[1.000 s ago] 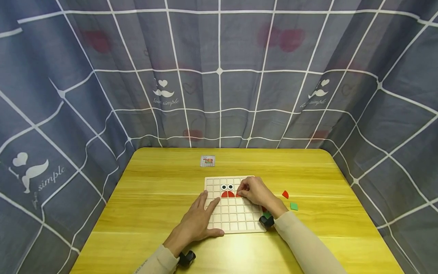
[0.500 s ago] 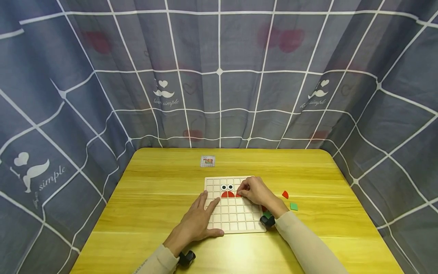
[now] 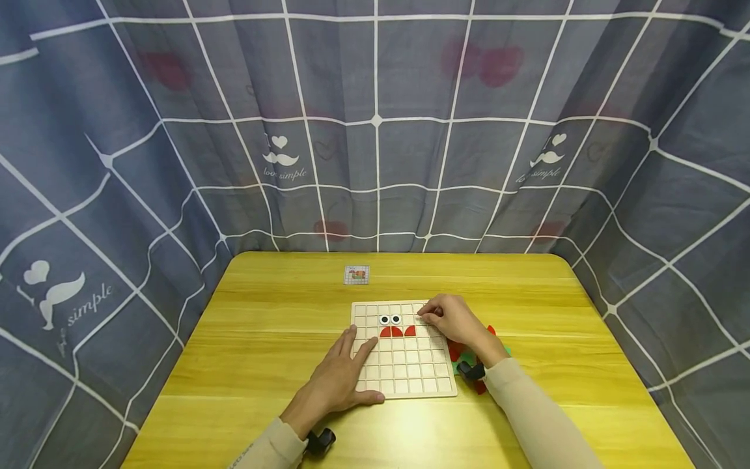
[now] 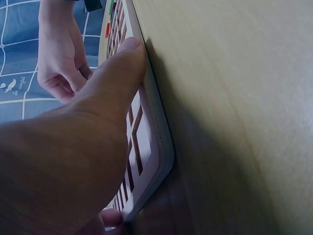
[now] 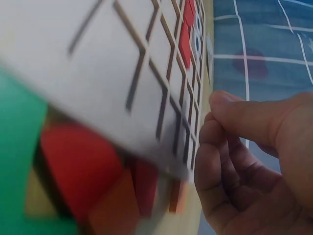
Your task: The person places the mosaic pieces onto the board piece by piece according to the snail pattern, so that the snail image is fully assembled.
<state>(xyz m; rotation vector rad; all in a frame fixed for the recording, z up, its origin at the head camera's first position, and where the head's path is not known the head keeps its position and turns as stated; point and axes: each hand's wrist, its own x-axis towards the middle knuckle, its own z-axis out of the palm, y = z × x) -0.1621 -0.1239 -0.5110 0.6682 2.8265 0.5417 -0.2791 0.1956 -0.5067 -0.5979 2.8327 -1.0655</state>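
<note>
A pale grid board (image 3: 404, 388) lies on the table. On it are two black-and-white eye pieces (image 3: 390, 320), two adjoining red pieces (image 3: 391, 332) just below, and one more red piece (image 3: 410, 331) to their right. The left hand (image 3: 336, 384) rests spread along the board's left side, its thumb (image 4: 120, 68) at the near edge. Over the board's upper right is the right hand (image 3: 454, 319); in the right wrist view its thumb (image 5: 244, 115) meets the curled index finger, with no piece visible between them.
Loose red, green and orange pieces (image 5: 80, 166) lie beside the board's right edge, partly hidden under the right forearm in the head view. A small printed card (image 3: 356, 275) is behind the board. A checked curtain (image 3: 328, 150) surrounds the table's back and sides.
The right hand has moved off the right-hand red piece, up and to the right, leaving that piece on the board. The left hand stays where it was.
</note>
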